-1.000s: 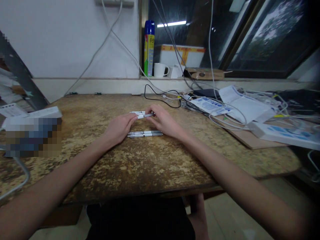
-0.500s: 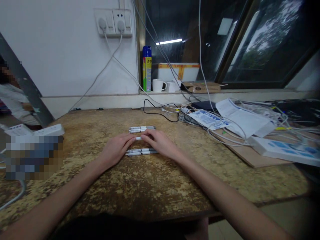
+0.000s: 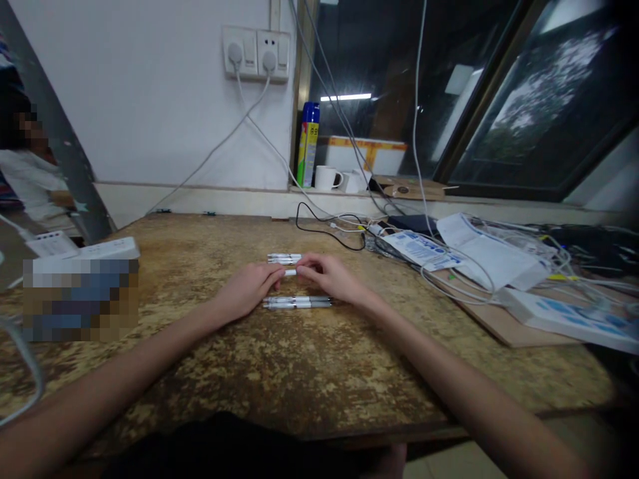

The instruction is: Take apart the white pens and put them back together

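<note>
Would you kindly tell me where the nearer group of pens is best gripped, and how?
Probably around the middle, from above, pinching across the group's near and far sides: the nearer pens lie flat, side by side, running left to right on the tabletop, with their middle uncovered. The left hand crowds their left end.

- Your worn brown wooden tabletop (image 3: 299, 372) looks rough, flaked and mostly matt.
- On the tabletop, you have slim white-and-grey plastic pens (image 3: 302, 304), smooth, with a metallic shine mid-length.
- At the tabletop's right, you see a creased white paper sheet (image 3: 492, 258), matt.
- Behind the tabletop, your white handled mug (image 3: 325, 178) appears smooth.
</note>
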Action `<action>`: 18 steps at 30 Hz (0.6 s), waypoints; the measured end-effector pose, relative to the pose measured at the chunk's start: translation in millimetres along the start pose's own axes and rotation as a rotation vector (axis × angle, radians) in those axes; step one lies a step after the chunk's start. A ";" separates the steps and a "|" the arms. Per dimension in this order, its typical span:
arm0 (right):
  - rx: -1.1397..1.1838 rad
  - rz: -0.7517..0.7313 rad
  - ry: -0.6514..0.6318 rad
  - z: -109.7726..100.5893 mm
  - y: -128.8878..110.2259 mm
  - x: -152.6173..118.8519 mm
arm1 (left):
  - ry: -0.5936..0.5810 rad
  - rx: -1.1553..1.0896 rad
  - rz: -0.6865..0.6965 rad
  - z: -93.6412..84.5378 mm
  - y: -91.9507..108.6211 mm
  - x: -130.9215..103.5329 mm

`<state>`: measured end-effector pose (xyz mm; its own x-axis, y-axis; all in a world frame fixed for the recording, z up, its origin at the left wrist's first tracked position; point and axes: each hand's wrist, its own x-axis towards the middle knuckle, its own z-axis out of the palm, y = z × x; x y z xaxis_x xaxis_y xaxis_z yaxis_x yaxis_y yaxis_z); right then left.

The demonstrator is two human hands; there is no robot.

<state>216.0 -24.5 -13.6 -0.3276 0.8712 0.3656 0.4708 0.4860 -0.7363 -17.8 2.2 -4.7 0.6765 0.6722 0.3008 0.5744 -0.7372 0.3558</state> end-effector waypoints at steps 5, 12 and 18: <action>0.133 -0.008 0.032 3.2 3.5 9.8 | 0.045 -0.096 0.032 -1.0 -8.5 -4.0; 0.239 0.069 0.071 9.6 7.5 -0.9 | 0.065 -0.081 0.023 -2.1 -3.6 -9.0; 0.375 0.085 0.165 13.4 4.2 -5.0 | 0.051 -0.128 -0.019 -5.0 3.4 -11.6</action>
<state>208.7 -27.8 -26.2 -0.1507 0.9214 0.3583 0.1495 0.3795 -0.9130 -26.0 -7.8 -2.6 0.6402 0.6907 0.3363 0.5211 -0.7121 0.4705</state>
